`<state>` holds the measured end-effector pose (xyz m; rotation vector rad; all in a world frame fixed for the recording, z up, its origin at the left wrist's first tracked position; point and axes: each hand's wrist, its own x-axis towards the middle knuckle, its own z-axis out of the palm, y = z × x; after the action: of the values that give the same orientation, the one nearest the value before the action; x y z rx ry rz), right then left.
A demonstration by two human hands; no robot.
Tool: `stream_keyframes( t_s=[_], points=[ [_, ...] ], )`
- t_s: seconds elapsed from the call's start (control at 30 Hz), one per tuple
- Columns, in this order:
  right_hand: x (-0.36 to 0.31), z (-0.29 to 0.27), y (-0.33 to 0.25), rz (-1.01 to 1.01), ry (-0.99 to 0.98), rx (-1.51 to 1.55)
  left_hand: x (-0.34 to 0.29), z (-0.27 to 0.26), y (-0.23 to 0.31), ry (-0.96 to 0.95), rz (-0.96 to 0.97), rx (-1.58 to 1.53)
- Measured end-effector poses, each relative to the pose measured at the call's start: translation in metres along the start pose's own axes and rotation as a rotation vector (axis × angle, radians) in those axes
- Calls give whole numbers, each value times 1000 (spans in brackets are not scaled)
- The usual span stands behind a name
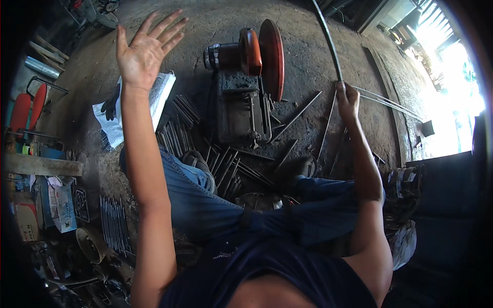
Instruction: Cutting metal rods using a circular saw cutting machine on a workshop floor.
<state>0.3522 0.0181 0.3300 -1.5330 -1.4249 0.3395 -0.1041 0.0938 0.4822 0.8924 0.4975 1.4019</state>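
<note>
Metal rod [329, 38] is up at 1 o'clock, its lower part clamped in my right hand [348, 102], fingers wrapped right round it. My left hand [139, 59] is up between 10 and 11, palm showing, fingers spread wide with nothing in them. The saw [239, 113] with the big orange disc sits at 12.

Container-wise: white sack [163, 90] at 10 with a black glove [110, 109] lying on it, can't tell if the sack's got anything inside. Rusty tin [81, 240] at 8, too dark inside to see. Crumpled plastic bag [405, 246] at 4, contents unclear.

As for labels, the blue-and-white packet [64, 210] and the cardboard box [25, 226], both between 8 and 9, have printing on them. My dark shirt [287, 262] at 6 has tiny white lettering, too small to make out.
</note>
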Motion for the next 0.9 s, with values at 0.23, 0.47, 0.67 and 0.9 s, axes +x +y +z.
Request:
stream_keyframes(
  t_s=[0.23,0.47,0.67,0.9],
  points=[
    [-31,-22,22,-210,-270,-104,9,-76,32,58,177,82],
    [-93,9,44,-96,-696,-346,-6,-171,79,110,349,110],
    [-107,37,97,-19,-771,-535,-12,-149,59,340,226,173],
    [-65,60,154,-8,-758,-762,-11,-110,40,524,152,333]
  ],
)
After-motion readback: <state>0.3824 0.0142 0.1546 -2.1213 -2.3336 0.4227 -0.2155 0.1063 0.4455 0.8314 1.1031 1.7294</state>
